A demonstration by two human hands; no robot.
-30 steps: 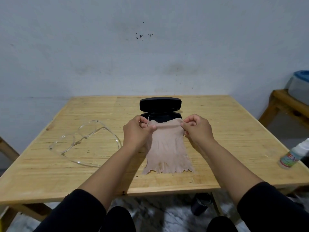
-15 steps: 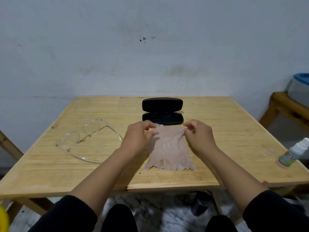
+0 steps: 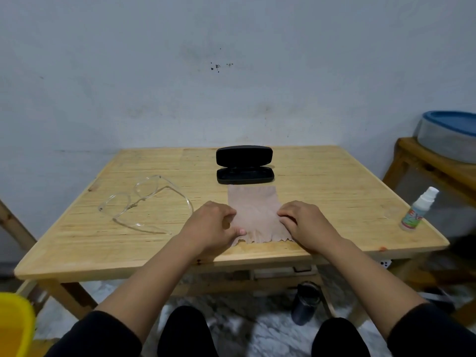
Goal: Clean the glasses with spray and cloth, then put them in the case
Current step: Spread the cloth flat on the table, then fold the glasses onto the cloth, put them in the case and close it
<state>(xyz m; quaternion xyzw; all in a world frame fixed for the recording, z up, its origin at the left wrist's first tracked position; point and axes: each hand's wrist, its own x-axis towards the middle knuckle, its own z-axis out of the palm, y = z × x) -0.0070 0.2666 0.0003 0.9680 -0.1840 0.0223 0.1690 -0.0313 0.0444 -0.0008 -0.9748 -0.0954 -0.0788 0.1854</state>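
Since a second ago I've lowered the cloth (image 3: 253,204) from where I held it up by its top corners, and it now lies flat on the table (image 3: 334,176), its far edge just short of the case (image 3: 244,164). Both my hands have slid down to the near end of the cloth. My left hand (image 3: 212,225) rests on its left edge with the fingers curled and the thumb pressing down near the frayed hem; whether it pinches the fabric I cannot tell. My right hand (image 3: 306,224) lies on the right edge, fingers bent, fingertips on the cloth; again I cannot tell if it grips. The black case sits open beyond the cloth, lid upright. The clear glasses (image 3: 144,202) lie to my left on the table, arms unfolded, apart from the cloth. The spray bottle (image 3: 418,210) stands upright near the table's right edge, well apart from my hands.
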